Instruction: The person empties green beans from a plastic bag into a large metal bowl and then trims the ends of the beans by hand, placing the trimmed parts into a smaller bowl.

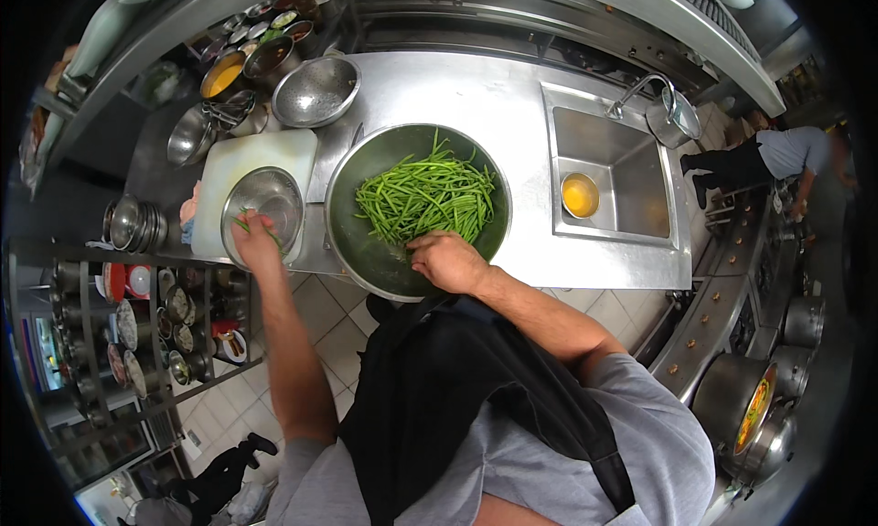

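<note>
A large stainless steel bowl (350,183) stands in front of me, holding a heap of green beans (429,197). My right hand (449,262) reaches into it at the near edge of the heap, with its fingers curled down. Whether those fingers grip a bean is hidden. Over a smaller metal bowl (291,197) to the left, my left hand (257,241) holds a few green beans (278,241). That smaller bowl rests on a white cutting board (257,148) and partly overhangs its near side.
A perforated metal colander (317,92) sits behind the board. Several sauce pots (223,73) crowd the back left. To the right is a sink (610,173) with a small container of yellow liquid (579,195). Another person (789,152) stands at the far right, near stoves.
</note>
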`<state>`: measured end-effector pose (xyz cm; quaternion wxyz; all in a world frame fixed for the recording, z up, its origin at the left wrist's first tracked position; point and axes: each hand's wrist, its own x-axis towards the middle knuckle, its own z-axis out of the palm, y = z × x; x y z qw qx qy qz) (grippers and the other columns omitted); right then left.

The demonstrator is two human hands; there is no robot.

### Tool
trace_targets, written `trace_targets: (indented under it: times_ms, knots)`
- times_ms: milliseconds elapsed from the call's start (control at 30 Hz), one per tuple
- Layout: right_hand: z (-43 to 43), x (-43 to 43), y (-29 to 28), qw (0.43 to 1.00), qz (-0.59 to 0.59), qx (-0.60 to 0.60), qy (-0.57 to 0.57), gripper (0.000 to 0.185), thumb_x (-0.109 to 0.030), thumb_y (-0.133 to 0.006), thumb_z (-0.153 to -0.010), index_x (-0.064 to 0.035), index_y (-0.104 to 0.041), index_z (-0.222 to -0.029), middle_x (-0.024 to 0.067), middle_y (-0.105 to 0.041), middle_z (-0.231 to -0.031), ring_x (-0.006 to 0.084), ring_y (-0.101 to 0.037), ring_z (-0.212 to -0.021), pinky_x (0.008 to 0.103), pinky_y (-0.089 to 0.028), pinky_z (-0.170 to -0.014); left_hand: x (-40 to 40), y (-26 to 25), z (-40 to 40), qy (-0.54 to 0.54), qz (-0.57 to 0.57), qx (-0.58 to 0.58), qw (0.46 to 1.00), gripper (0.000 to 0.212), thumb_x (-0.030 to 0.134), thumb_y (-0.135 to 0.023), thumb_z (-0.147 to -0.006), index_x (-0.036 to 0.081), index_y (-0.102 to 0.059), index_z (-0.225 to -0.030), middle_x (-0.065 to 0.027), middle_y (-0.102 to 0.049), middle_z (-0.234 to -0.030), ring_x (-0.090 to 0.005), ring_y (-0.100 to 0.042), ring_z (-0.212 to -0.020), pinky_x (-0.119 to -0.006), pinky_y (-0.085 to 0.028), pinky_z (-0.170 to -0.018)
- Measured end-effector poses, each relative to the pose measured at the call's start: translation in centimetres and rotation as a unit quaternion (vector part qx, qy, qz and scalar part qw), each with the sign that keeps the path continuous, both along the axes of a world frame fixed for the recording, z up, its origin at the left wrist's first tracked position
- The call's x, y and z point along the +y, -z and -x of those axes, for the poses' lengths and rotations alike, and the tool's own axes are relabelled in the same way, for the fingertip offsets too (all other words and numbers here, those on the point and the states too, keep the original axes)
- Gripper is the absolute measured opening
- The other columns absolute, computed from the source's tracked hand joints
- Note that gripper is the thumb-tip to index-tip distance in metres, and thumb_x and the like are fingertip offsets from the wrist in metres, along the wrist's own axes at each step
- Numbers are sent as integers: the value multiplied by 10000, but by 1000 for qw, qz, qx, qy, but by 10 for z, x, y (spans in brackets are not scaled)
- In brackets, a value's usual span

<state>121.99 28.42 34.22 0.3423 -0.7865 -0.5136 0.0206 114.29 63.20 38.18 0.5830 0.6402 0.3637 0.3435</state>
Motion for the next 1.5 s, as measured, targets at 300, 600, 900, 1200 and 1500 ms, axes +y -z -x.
trace_targets:
  times_ms: [300,600,900,1200,1500]
  knots:
    - [-34,22,-49,995,-25,-4,99,137,-111,-758,-821,-93,-712,-948,119,-651,-851,344,-674,-826,451,-559,-737,108,76,23,-3,-385,205,900,312,165,-647,-1012,-17,-641,-1267,-158,-724,-1129,-237,-679,-1059,-349,-514,-977]
    - [-72,28,-24,991,28,-79,108,141,-138,-621,-820,-79,-734,-881,124,-635,-888,319,-673,-885,433,-568,-788,-136,6,-30,292,-273,89,912,190,75,-679,-948,23,-710,-1128,-147,-711,-1057,-306,-689,-955,-389,-537,-868]
    - [-44,-13,-71,986,-88,-7,140,95,-131,-754,-820,-64,-688,-837,123,-626,-853,341,-663,-809,443,-548,-730,-176,8,-33,376,-233,77,894,210,69,-667,-960,-32,-706,-1139,-190,-718,-1049,-316,-695,-912,-398,-541,-830]
    - [-7,-17,-63,954,-193,92,208,91,-120,-728,-887,-33,-705,-904,139,-661,-893,325,-683,-825,403,-553,-744,-173,-3,-21,449,-78,88,886,187,114,-614,-1029,-33,-683,-1123,-83,-690,-881,-126,-586,-690,-276,-473,-640]
    - [44,12,-42,930,-118,271,218,229,-195,-756,-933,-32,-751,-1093,150,-760,-1008,279,-743,-921,364,-574,-812,-137,-9,-7,409,230,-99,878,195,206,-538,-1093,29,-569,-1171,-83,-628,-975,-126,-574,-724,-265,-495,-676]
